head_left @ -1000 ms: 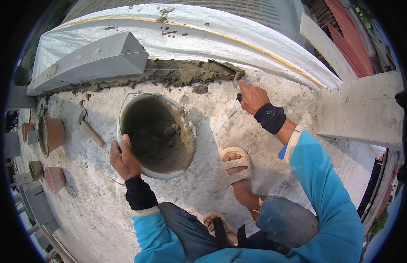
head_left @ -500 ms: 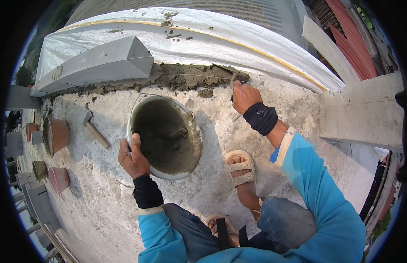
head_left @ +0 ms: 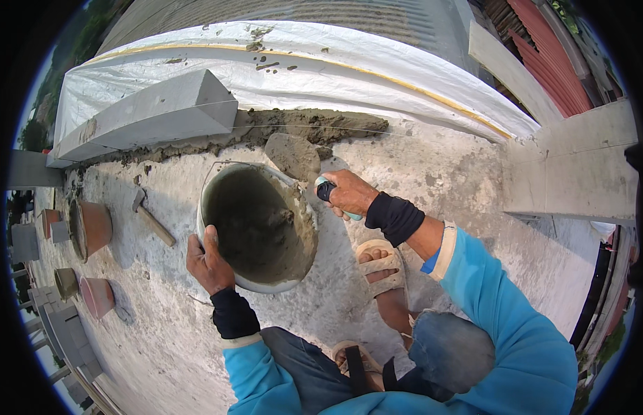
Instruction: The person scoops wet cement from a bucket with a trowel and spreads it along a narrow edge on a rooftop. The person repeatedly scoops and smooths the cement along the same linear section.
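My left hand point(head_left: 211, 263) grips the near-left rim of a pale bucket point(head_left: 267, 285), which tilts toward me. Grey wet mortar point(head_left: 266, 232) lies inside it and smears its right rim. In my right hand point(head_left: 349, 191) is a trowel point(head_left: 294, 155), its handle wrapped by my fingers. The trowel's mortar-coated blade points away and left, just beyond the bucket's far right rim. Behind it runs a rough bed of mortar point(head_left: 321, 126) along the slab's far edge. Light grey blocks point(head_left: 152, 114) stand in line with that bed on the left, and a thin string passes over it.
A hammer point(head_left: 153, 217) lies left of the bucket. Farther left are an orange bucket point(head_left: 94, 228), a pink bucket point(head_left: 98, 297) and stacked grey blocks point(head_left: 72, 332). White sheeting point(head_left: 377, 90) hangs past the far edge. A concrete post point(head_left: 570, 166) stands at right.
My right hand has drawn the trowel back from the right end of the mortar bed, toward me and left, beside the bucket. My left hand stays on the bucket rim.
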`<state>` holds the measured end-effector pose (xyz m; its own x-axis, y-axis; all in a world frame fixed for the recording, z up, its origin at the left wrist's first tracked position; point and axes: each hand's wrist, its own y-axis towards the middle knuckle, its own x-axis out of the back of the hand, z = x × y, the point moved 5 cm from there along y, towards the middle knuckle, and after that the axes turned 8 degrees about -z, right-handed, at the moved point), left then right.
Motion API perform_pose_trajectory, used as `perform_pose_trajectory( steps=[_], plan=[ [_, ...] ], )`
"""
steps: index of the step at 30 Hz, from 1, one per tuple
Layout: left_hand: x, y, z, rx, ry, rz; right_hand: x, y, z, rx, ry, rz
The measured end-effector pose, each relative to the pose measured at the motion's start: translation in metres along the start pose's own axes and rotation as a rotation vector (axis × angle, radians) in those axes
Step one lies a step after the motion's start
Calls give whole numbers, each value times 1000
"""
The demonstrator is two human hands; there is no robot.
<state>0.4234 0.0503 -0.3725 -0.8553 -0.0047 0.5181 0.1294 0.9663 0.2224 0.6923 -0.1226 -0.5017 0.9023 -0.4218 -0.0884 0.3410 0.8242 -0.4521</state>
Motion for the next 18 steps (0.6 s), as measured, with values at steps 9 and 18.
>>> perform_pose_trajectory(
  steps=[9,18],
  plan=[
    [-3,2,3,46,-59,6,47,-99,-27,-69,647,-428],
    [-3,1,0,24,-59,-10,-30,79,-26,-300,968,63]
  ],
)
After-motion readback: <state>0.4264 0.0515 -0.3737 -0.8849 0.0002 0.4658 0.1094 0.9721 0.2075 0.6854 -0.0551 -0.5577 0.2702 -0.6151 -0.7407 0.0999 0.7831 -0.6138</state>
